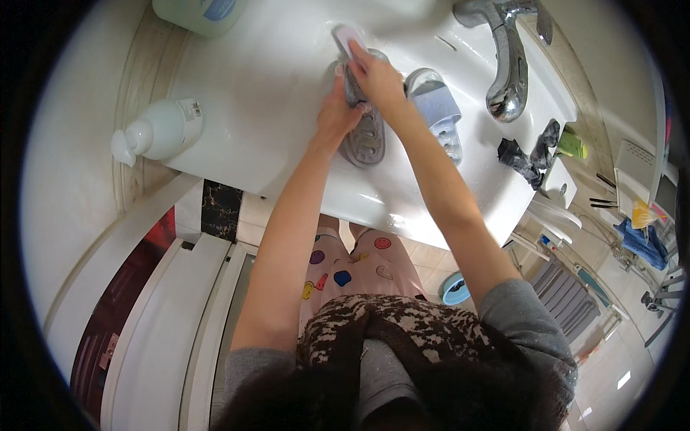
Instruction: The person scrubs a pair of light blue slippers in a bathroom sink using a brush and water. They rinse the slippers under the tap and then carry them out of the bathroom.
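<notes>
In the white washbasin (259, 134) lies a grey plastic slide slipper (367, 143) with slots in its sole. My left hand (339, 110) grips it by its middle, fingers along its left side. My right hand (377, 78) holds a pale pink handled thing, seemingly a brush (349, 40), against the upper part of this slipper; its bristles are hidden. Just to the right rests a second slipper (439, 110), grey with a bluish strap, touched by neither hand.
A chrome faucet (509, 70) reaches over the basin's right side. Crumpled dark wet cloth (528, 156) lies on the right rim, near a green item (571, 144). On the left stand a pump bottle (167, 129) and a larger greenish bottle (202, 13).
</notes>
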Available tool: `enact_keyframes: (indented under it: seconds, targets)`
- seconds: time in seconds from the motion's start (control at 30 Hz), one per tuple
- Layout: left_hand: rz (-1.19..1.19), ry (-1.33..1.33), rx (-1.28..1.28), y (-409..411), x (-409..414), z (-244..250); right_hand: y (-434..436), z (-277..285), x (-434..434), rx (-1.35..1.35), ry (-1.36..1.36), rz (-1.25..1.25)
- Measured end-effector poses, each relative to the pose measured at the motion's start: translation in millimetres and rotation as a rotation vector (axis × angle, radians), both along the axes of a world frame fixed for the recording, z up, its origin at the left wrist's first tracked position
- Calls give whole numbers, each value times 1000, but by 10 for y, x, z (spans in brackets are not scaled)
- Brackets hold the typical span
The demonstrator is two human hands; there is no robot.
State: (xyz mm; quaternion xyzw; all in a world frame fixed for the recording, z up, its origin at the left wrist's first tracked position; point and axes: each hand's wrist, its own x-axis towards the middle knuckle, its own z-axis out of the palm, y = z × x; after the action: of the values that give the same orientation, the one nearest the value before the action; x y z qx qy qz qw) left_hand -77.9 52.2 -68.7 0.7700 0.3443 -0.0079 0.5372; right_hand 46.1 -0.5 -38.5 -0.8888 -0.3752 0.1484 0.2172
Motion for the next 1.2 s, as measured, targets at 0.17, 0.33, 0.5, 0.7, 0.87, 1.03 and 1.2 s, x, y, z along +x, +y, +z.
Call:
enact_keyframes:
  seconds: [0.17,0.33,0.5,0.7,0.87,1.03,1.2]
  targets:
    - [8,34,80,37,-39,-83,-967,162,-397,64,160,29]
    - [21,-38,28,1,96,-83,71,112,98,0,121,-54]
    - [53,-55,35,33,9,-135,-832,224,-454,89,311,48]
    - [45,-88,29,19,65,-47,24,194,131,21,271,-46]
    - [22,-44,-49,75,-11,-100,-764,238,-507,22,260,9]
    - [-80,104,-2,102,116,0,-356,30,-56,35,188,-56]
    - [-282,350,294,586,59,419,-155,99,112,-31,189,-142]
